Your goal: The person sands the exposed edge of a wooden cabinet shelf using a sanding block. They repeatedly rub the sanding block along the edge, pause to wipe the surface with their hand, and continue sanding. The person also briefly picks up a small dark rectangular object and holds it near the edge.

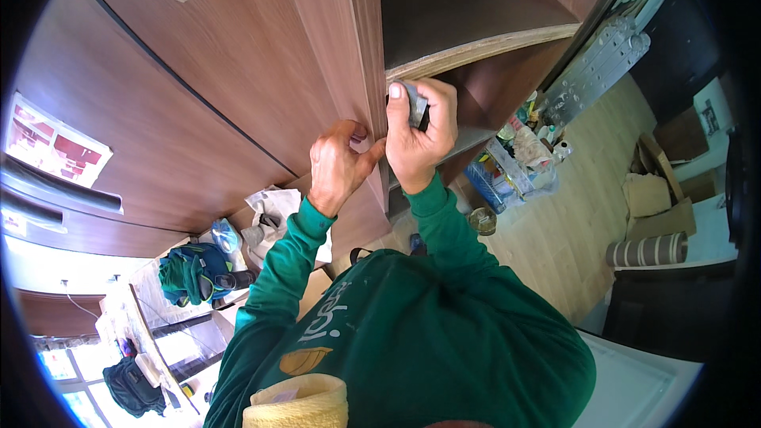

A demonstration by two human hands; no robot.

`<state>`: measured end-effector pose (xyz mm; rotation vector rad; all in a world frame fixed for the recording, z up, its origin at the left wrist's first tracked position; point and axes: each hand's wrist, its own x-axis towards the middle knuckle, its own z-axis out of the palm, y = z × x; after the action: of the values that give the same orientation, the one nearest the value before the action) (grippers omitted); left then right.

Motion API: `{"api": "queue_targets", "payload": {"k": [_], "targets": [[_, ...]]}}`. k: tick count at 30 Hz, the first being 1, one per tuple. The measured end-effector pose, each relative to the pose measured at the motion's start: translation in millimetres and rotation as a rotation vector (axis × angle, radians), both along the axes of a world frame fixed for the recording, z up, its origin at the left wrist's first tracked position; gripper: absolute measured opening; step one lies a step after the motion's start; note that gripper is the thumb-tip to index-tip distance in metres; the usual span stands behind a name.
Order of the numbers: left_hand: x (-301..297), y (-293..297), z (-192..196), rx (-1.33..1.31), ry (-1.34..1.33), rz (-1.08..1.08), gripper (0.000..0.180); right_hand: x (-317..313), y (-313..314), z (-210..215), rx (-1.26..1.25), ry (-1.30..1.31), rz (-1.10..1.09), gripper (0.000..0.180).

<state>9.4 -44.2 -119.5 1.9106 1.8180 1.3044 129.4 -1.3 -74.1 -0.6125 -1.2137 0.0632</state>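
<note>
right hand [424, 139]: grey block [417, 108]; shelf [468, 12] just ahead; floor clutter [523, 160], cardboard [648, 195] rightward

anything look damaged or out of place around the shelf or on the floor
The shelf's curved front edge by the right hand looks odd: pale and rough against the smooth brown panel. On the floor to the right, a jumbled heap of items looks untidy. I see no spill.

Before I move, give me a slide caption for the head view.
Right hand holds a small grey object near the curved shelf; left hand at the wood-grain panel.
</note>
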Motion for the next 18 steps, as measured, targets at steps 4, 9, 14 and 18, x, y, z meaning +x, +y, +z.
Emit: {"api": "queue_targets", "payload": {"k": [4,9,14,18], "targets": [[0.4,-1.2,-0.9,-0.002,-0.017,-0.002,0.037,0.0,0.4,0.1,-0.029,-0.013,-0.006,0.019],[-0.1,-0.7,-0.5,-0.011,-0.026,0.01,0.036,-2.9,-1.1,0.3,0.021,-0.01,-0.037,0.02],[-1.7,1.5,-2.9,-0.044,-0.047,0.0,0.036,-5.2,0.3,2.7,0.037,0.011,-0.042,0.02],[-2.8,2.5,-2.9,-0.014,-0.007,0.008,0.036,-4.9,1.2,3.9,0.048,0.006,-0.045,0.02]]}}
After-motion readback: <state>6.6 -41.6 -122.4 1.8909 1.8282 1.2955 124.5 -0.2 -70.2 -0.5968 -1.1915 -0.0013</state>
